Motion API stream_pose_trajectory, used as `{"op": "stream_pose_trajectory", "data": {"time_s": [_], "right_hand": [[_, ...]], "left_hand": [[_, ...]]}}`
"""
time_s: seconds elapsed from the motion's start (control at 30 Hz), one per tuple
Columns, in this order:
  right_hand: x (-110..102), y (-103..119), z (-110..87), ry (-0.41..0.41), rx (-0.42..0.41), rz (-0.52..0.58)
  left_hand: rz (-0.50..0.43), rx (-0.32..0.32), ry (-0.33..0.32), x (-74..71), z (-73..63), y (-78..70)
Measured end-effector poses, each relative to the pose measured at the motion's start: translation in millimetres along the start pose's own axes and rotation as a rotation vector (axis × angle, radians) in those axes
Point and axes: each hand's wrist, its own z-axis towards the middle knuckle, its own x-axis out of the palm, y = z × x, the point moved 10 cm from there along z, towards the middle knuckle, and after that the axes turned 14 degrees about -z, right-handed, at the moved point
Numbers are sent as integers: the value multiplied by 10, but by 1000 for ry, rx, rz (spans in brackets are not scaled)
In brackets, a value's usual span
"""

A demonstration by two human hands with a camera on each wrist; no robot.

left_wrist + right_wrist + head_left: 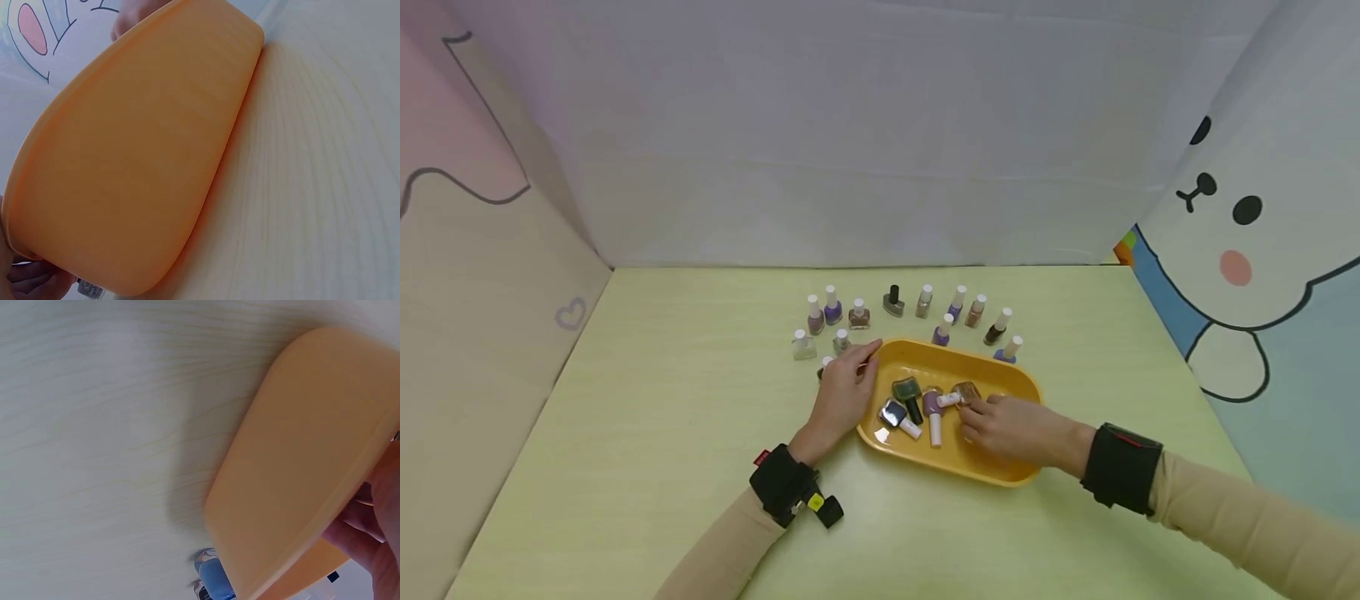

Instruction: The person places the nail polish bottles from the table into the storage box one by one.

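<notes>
A yellow-orange plastic tray (955, 471) sits at an angle on the table. My left hand (844, 392) grips its left end, fingers under the rim in the left wrist view. Several nail polish bottles lie in the tray: a dark green one (906, 389) with a black cap, a dark blue one (892, 413), a mauve one (932, 402) and a glittery brown one (967, 392), these three white-capped. My right hand (1011, 429) reaches over the right part of the tray, its fingertips right at the brown bottle. I cannot tell whether they pinch it.
More nail polish bottles stand behind the tray, including a black-capped one (893, 302), a purple one (832, 307) and a clear one (803, 345). A blue one (1008, 350) stands close to the tray's far right corner. A pale cloth wall (865, 167) borders the table's back.
</notes>
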Motion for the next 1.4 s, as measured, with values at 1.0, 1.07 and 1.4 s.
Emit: {"op": "stream_pose_trajectory", "data": {"time_s": [1.0,1.07,1.4], "right_hand": [[45,26,74,10,-5,99],[52,25,72,22,-4,110],[91,-33,86,46,11,169]], "left_hand": [[-6,5,7,-8,0,-4],[-4,6,7,-5,-2,1],[-3,4,3,5,1,3]]}}
